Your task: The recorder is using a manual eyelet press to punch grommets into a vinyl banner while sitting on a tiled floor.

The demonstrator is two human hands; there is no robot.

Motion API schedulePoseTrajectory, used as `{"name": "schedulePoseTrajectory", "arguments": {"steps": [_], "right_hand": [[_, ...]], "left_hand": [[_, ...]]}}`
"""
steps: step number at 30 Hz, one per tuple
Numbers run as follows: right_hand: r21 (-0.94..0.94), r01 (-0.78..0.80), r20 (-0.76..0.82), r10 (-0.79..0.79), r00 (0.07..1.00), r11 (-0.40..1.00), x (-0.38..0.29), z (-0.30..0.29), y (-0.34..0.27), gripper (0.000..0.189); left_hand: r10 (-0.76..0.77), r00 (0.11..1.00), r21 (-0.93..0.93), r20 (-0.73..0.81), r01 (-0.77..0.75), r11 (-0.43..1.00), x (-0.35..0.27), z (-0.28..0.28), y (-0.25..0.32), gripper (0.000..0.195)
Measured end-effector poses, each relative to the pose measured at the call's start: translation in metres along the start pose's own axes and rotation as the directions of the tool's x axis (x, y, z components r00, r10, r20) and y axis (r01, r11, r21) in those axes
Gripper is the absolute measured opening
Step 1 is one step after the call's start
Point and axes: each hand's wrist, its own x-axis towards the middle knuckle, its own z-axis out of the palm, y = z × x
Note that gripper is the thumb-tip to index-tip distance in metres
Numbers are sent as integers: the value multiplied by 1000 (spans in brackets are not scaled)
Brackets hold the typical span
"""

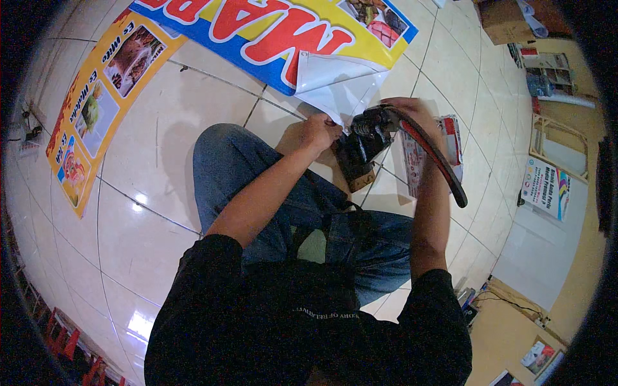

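Observation:
A printed vinyl banner (231,34) lies on the tiled floor ahead of me, one corner folded over so its white back (338,77) shows. My left hand (322,132) pinches the tip of that folded corner. Beside it stands a black hand-press tool, probably an eyelet press (362,140), with a long curved red and black lever (434,154). My right hand (415,113) is at the press behind the lever's upper end; the lever and blur hide its fingers. The press's base rests on a small wooden block (362,181).
An orange printed banner (104,101) lies on the floor to the left. Right of the press is a red and white printed package (451,140). A cardboard box (504,21) stands at the upper right, and a white board (540,251) is by the right wall.

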Motion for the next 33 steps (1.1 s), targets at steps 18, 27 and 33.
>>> {"name": "schedulePoseTrajectory", "arguments": {"steps": [18,27,33], "right_hand": [[-371,-264,-796,-159,583,890,-140,76,-9,37],[-334,-235,-842,-177,510,913,-132,84,18,47],[-153,-159,-876,-59,479,975,-131,85,30,41]], "left_hand": [[-31,997,-34,74,33,999,-10,-5,25,12],[-81,993,-70,87,87,994,-10,-3,27,13],[-93,992,-63,81,98,993,-12,-1,33,11]]}}
